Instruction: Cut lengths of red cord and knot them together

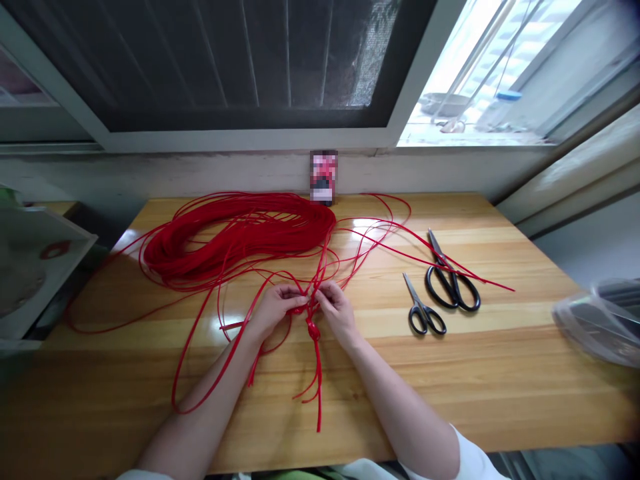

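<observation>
My left hand [274,309] and my right hand [337,308] meet at the middle of the wooden table [500,373], both pinched on thin red cords. Between the fingertips sits a small red knot [311,319], and loose cord ends [317,387] trail from it toward me. The strands run from my fingers up to a big loose bundle of red cord [235,240] lying at the back left of the table.
Two black-handled scissors lie to the right: a small pair [424,312] and a larger pair [450,277]. A small blurred card [323,177] leans on the wall under the window. A clear plastic item [600,320] sits at the right edge, a shelf [35,267] on the left.
</observation>
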`<state>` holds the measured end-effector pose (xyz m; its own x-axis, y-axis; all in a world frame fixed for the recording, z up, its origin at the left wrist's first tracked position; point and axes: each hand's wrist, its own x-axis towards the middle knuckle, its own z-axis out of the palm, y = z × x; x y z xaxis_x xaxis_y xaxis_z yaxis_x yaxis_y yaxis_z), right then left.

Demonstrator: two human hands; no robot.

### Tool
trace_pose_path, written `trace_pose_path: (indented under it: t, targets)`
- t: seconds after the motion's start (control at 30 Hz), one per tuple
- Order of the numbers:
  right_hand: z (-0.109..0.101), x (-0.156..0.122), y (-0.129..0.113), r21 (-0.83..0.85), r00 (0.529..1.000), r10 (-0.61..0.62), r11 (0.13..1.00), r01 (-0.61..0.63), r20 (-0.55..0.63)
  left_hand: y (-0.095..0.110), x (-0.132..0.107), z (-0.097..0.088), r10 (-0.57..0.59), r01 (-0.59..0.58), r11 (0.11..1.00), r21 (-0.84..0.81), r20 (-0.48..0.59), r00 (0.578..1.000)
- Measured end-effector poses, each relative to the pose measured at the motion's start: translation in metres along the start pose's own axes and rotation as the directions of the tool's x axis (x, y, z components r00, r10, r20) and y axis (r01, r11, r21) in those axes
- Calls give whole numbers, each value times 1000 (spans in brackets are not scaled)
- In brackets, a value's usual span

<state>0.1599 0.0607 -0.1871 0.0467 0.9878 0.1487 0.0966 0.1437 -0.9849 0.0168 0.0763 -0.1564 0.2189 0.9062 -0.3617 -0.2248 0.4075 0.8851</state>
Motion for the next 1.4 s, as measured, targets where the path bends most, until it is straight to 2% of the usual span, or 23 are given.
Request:
trace_pose_path:
  t: [0.2, 0.4, 0.57, 0.73, 0.93, 1.13, 1.4]
  targets:
    - [-6, 0, -4, -216, 989, -90, 970, 114, 115, 6, -4, 2, 9, -12, 998, 57, 62, 998]
    - [-9, -1, -2, -400, 992, -29, 914, 76, 122, 7, -6, 2, -5, -2, 997, 80, 92, 996]
    - [-11, 0, 0, -317, 983, -81, 940, 130, 165, 8, -5, 1, -5, -5, 995, 103, 97, 995]
    - [-10, 0, -1, -295, 988, 19, 955, 28, 154, 9, -5, 0, 4, -27, 991, 133, 171, 985]
    - [-10, 3, 0, -274, 977, -4, 960, 63, 212, 9, -5, -1, -15, -20, 988, 150, 224, 975]
    - [-10, 3, -4, -344, 982, -19, 935, 83, 187, 7, -5, 3, 59, -76, 989, 129, 126, 990]
    - [-10, -1, -10, -439, 989, 10, 897, 56, 147, -2, -3, 2, 92, -104, 983, 151, 85, 992]
